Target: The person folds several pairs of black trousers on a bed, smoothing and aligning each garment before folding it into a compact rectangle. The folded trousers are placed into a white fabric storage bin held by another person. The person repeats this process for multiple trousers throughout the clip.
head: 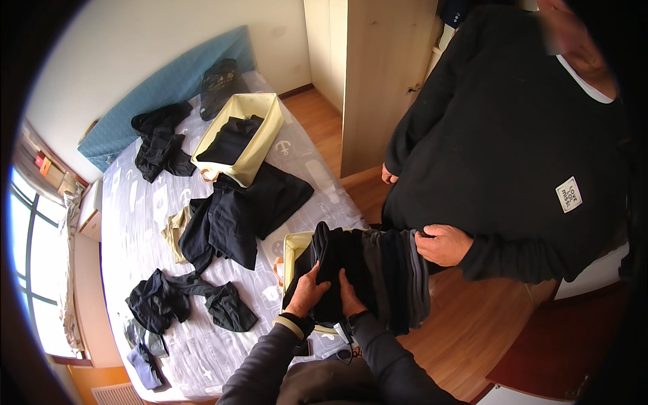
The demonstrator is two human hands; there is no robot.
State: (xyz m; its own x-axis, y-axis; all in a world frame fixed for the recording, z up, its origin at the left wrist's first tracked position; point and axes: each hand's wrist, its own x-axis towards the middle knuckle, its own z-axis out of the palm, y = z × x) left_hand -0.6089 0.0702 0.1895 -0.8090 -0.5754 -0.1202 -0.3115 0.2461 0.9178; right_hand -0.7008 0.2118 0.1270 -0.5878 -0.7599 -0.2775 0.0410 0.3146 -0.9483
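Note:
Before me stands a cream fabric storage bin [289, 253] with a row of folded dark clothes set on edge. My left hand [308, 292] grips a folded black garment [324, 248] near the bin's left end, thumb on the near side. On the other side of it, my right hand [351, 294] holds the black folded clothes [349, 253], some of its fingers hidden. Grey and navy folded clothes [400, 283] make up the right part of the row. Another person's hand [444, 245] touches the row's right end.
A second cream bin [273, 119] with dark clothing stands on the bed [283, 217]. Dark trousers [233, 217], loose garments [162, 142], and a black bag [220, 86] lie about it. A person in a black sweater [486, 152] stands at the right, before a wardrobe [385, 91].

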